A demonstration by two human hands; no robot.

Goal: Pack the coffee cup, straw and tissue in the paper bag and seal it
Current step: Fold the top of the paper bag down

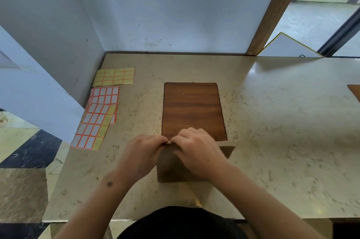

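Paper bag (171, 168) top edge: hidden under both hands.
Bag contents: not visible.
Fingertips: blurred where they meet.
Wooden panel (355, 91): cut off at right edge.

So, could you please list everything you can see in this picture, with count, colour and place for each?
paper bag: one, brown, on the counter near the front edge, under both hands.
wooden board: one, dark brown, set in the counter just behind the bag.
yellow label sheet: one, yellow with orange lines, far left of the counter by the wall.
white label sheets: a few overlapping, exact count unclear, white with orange borders and some yellow, along the left edge.
counter: one, beige marbled stone.
wall: pale blue-white, behind the counter.
left hand: one, pinching the bag's top.
right hand: one, pinching the bag's top beside the left.
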